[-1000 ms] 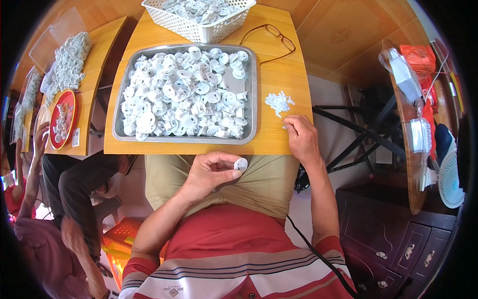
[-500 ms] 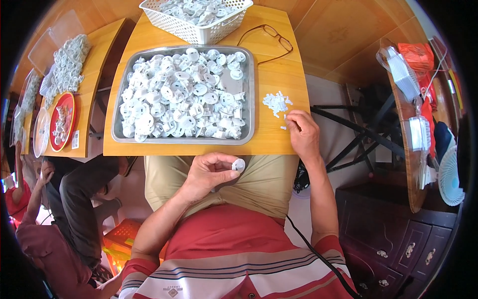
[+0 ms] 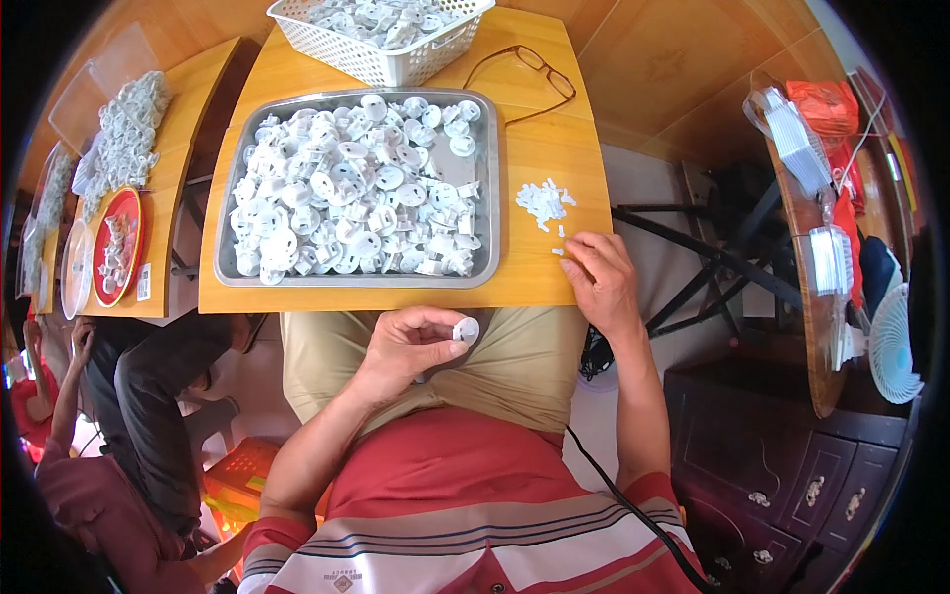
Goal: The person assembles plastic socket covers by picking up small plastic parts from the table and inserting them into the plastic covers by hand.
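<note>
My left hand (image 3: 401,346) is above my lap, just off the table's front edge. Its thumb and fingers pinch a round white plastic part (image 3: 466,330) with a disc-shaped face. At the table's right edge, my right hand (image 3: 606,282) rests with its fingers slightly curled and apart. A single small white peg (image 3: 558,251) lies on the wood at those fingertips, and I see nothing held between them. Just beyond is a small heap of similar white pegs (image 3: 542,203). To its left, a metal tray (image 3: 493,178) holds a large pile of white disc-faced parts.
Behind the tray stands a white perforated basket (image 3: 391,69) full of similar parts. Brown-framed glasses (image 3: 546,71) lie beside it. On the left, another table carries a red plate (image 3: 137,208) and piled white pieces; a person sits there. A dark cabinet (image 3: 737,455) stands at right.
My right hand has opened a little and lowered beside the single peg near the table's right edge. My left hand keeps its pinch on the round part. The whole view has shifted slightly.
</note>
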`<state>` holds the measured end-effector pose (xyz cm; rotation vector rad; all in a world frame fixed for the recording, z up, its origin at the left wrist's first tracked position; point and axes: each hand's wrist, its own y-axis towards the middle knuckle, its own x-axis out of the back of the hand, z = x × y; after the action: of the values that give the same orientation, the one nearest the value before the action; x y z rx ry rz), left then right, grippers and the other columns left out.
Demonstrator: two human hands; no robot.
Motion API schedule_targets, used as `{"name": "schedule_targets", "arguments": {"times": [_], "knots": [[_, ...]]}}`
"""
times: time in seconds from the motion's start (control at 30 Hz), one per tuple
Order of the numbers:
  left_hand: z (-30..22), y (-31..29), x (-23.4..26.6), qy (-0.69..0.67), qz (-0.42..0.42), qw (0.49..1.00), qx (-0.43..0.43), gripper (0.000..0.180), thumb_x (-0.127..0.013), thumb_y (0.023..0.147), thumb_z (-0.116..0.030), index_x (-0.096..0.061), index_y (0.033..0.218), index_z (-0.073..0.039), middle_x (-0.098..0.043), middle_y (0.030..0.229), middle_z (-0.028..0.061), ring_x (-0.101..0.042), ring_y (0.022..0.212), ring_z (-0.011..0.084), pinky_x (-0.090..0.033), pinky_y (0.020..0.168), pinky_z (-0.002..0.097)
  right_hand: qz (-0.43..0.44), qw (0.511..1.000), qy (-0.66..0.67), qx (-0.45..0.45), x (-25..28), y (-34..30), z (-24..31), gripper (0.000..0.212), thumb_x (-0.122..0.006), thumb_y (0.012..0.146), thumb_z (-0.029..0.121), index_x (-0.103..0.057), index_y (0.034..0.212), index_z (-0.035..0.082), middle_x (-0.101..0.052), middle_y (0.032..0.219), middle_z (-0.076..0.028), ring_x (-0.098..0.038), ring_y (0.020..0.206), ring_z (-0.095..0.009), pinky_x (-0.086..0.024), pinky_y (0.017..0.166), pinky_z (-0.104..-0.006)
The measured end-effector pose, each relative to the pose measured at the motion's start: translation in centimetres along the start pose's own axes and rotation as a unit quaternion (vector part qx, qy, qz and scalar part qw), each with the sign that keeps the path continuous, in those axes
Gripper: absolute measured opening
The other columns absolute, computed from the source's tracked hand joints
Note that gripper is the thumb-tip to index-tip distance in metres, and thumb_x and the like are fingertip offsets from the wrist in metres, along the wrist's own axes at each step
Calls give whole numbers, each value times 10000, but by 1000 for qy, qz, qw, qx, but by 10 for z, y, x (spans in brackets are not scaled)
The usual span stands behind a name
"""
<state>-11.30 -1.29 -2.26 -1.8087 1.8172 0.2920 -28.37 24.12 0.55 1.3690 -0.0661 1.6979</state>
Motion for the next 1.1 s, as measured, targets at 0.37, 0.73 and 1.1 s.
{"name": "schedule_targets", "arguments": {"times": [0.37, 0.73, 1.1], "knots": [[-3, 1, -2, -9, 10, 1000, 10, 282, -716, 872, 43, -674, 1147, 0, -719, 1045, 68, -673, 945, 116, -568, 852, 268, 55, 998, -37, 20, 3, -16, 10, 259, -709, 850, 182, -691, 1040, 6, -621, 1079, -104, -557, 1035, -342, -472, 904, -438], [-8, -1, -11, -2, 15, 1000, 19, 267, -715, 880, 28, -681, 1143, 0, -717, 1035, 52, -666, 930, 97, -557, 824, 247, -29, 997, -7, 78, -14, -57, 21, 266, -756, 731, 7, -672, 984, 14, -603, 970, -100, -607, 968, -312, -486, 990, -513], [-9, 1, -11, 15, 6, 1000, -9, 279, -717, 869, 47, -683, 1141, -6, -720, 1056, 65, -670, 953, 111, -561, 857, 266, -77, 995, 63, 16, -14, -47, 25, 117, -695, 842, -3, -593, 899, 3, -634, 890, -149, -636, 851, -356, -543, 851, -443]]}}
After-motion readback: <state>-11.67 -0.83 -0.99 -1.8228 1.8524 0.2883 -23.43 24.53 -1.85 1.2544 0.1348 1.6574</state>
